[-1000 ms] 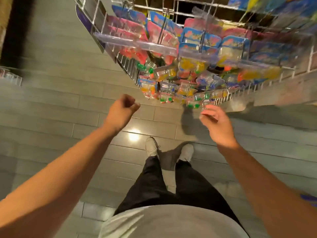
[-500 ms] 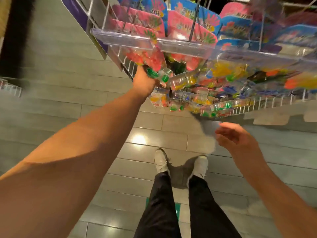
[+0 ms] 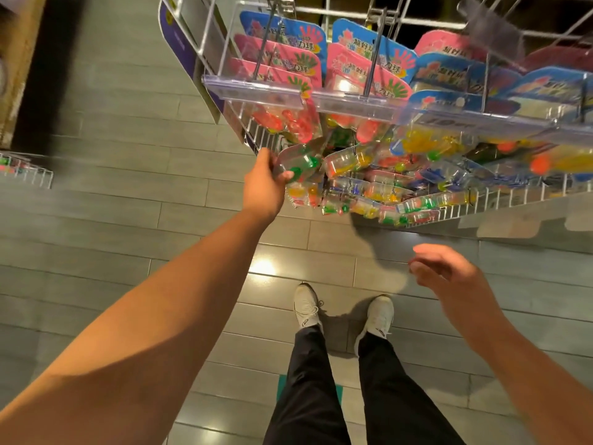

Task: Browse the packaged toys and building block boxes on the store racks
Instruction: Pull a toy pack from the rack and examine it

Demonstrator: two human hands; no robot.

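Note:
A white wire rack (image 3: 205,36) in front of me carries rows of hanging blister-pack toys. Pink and blue cards (image 3: 279,56) hang on the upper pegs behind clear plastic price strips (image 3: 256,89). Lower pegs hold clear packs with coloured pieces. My left hand (image 3: 264,186) reaches up to the rack's lower left and grips a clear blister pack with green pieces (image 3: 300,163), thumb on its front. My right hand (image 3: 446,273) hovers lower at the right, away from the rack, fingers loosely curled and holding nothing.
Grey floor tiles (image 3: 112,203) stretch below, with my white shoes (image 3: 306,306) and black trousers under the rack. Another wire basket (image 3: 25,171) pokes in at the left edge. A dark wooden fixture (image 3: 19,69) stands at the far left.
My left hand rose from waist height to the rack and closed on the green pack. The right hand dropped a little and drifted right. The view tilted closer to the rack.

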